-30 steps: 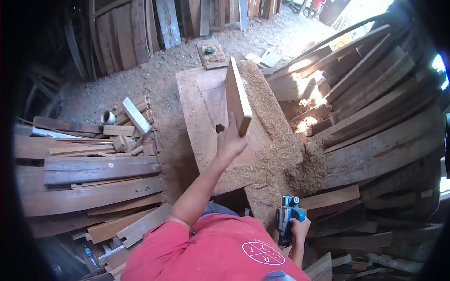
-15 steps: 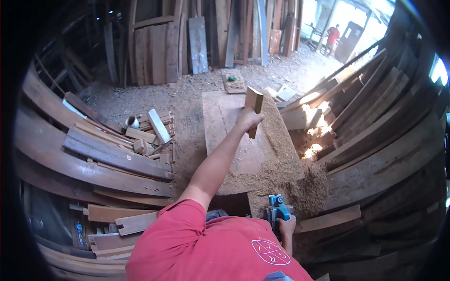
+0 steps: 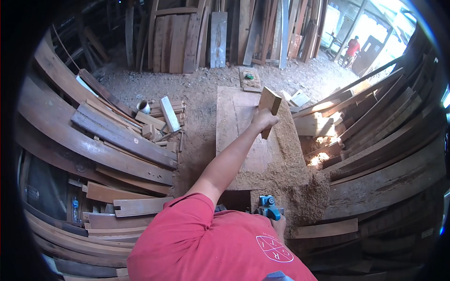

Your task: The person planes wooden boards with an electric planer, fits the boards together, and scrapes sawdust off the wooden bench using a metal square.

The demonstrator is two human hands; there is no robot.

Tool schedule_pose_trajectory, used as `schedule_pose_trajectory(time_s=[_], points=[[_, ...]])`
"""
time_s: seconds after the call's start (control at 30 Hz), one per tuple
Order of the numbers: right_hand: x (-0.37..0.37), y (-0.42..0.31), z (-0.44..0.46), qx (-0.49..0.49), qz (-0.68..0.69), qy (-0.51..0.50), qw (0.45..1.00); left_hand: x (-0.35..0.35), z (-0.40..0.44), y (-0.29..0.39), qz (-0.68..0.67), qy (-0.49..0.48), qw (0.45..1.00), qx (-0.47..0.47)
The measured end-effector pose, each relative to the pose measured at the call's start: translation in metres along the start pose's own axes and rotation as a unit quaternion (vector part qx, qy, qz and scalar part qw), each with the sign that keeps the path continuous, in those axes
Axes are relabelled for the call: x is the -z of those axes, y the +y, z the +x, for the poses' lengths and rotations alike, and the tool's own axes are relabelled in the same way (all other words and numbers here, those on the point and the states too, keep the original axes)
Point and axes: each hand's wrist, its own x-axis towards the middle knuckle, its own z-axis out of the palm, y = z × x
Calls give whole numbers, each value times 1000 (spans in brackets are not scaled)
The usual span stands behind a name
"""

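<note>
Arm [image 3: 229,161] stretched forward, left hand [image 3: 266,120] clamped on a wooden board [image 3: 270,99] over the workbench [image 3: 227,119] strewn with shavings [image 3: 289,140], right hand [image 3: 280,225], partly hidden, seemingly closed on a teal planer [image 3: 267,202], with stacked planks [image 3: 124,136] either side.

Yellow-brown board [image 3: 269,99] (planer [image 3: 272,212] teal)

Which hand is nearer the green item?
Left. The left hand, holding a board, is short of the green item; the right hand, on the planer, is much farther back.
</note>
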Motion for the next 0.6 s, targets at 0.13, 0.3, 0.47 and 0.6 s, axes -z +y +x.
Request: schedule_pose_trajectory(time_s=[0.13, 0.3, 0.47, 0.6], points=[[6, -17, -5, 2, -16, -3, 1000, -2, -1, 3, -3, -7, 1000, 10], [-7, 10, 2, 24, -16, 1, 1000, -13, 6, -6, 14, 11, 1000, -20], [-10, 10, -3, -1, -31, 33, 999, -14, 5, -5, 15, 12, 1000, -16], [-9, 7, -5, 2, -22, 36, 999, -13, 8, -5, 18, 9, 1000, -22]])
